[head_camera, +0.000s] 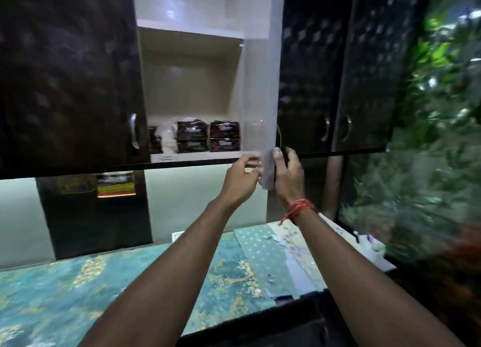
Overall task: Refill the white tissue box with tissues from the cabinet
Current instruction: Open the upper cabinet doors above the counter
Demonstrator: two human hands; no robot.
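The wall cabinet stands open, its door [260,86] swung out towards me with the pale inner face showing. On the lower shelf [197,156] sit several dark red-and-black tissue packs [225,135], stacked in pairs, with one more pack [155,139] at the left. My right hand [289,176] grips the door's bottom corner, thumb on the inner face and fingers behind by the handle. My left hand [240,180] hovers just left of that corner with its fingers loosely curled and nothing in it. The white tissue box is out of sight.
Closed glossy black cabinet doors flank the opening on the left [67,73] and the right [309,86]. Below lies a counter [130,281] covered in teal and gold patterned sheets. A black column [96,216] stands under the cabinet. Green foliage [429,138] fills the right side.
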